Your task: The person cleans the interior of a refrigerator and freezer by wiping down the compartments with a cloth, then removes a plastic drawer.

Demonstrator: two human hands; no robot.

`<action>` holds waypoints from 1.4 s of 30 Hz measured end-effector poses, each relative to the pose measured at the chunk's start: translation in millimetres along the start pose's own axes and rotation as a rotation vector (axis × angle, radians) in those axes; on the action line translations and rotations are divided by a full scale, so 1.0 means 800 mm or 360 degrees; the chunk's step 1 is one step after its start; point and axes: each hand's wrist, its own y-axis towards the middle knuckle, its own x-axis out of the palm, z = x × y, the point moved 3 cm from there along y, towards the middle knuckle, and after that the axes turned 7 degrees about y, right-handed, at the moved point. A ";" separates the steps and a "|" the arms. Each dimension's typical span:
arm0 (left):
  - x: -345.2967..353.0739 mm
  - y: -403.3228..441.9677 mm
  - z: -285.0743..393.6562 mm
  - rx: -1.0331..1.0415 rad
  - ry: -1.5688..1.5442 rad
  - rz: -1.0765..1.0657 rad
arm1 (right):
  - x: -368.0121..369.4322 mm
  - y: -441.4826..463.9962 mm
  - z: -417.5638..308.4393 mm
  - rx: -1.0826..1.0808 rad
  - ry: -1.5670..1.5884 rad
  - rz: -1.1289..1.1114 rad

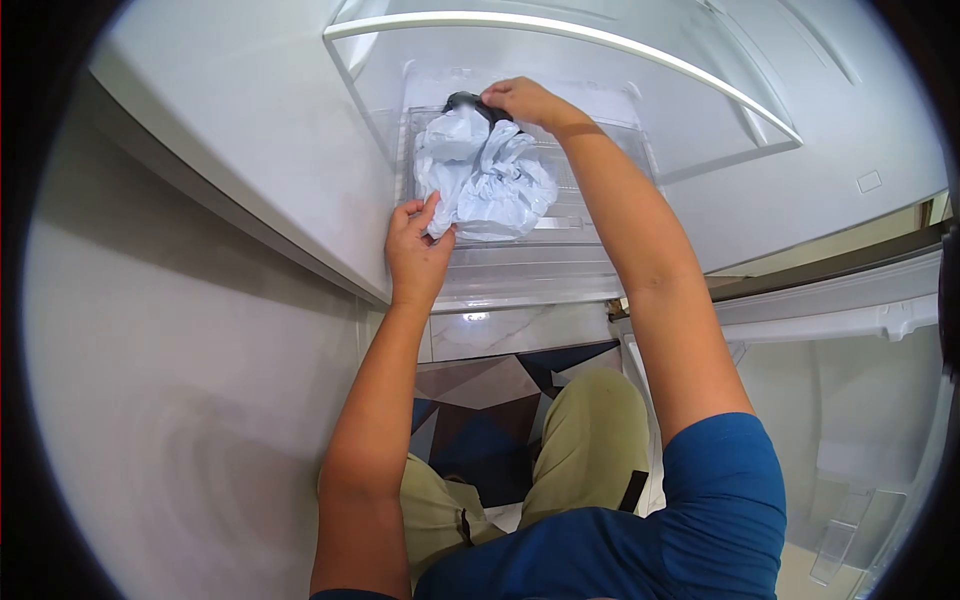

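Note:
A crumpled, pale plastic bag (500,190) lies on the clear drawer (570,225) at the bottom of an open fridge. Its near left edge is pinched between the thumb and fingers of my left hand (418,240). At the bag's far end, a black bundle (490,106) shows, perhaps another bag; I cannot make out what it is. My right hand (525,102) pinches the right side of this black bundle. Whatever the pale bag may contain is hidden.
A white-rimmed glass shelf (580,32) spans the fridge above my hands. The fridge door (830,400) stands open at right, with a door bin (845,535). A pale cabinet side or wall (200,400) rises at left. A geometric-patterned mat (480,400) covers the floor below.

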 end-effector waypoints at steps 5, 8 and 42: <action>0.002 0.001 -0.002 0.0034 -0.0066 0.0013 | 0.041 0.015 -0.016 0.0003 -0.0712 -0.0152; 0.000 0.003 0.002 0.0049 -0.0057 0.0011 | 0.040 0.026 -0.028 -0.0043 -0.0765 -0.0072; -0.003 0.002 -0.002 0.0107 0.0020 -0.0022 | 0.156 0.039 -0.096 0.0093 -0.1177 -0.0095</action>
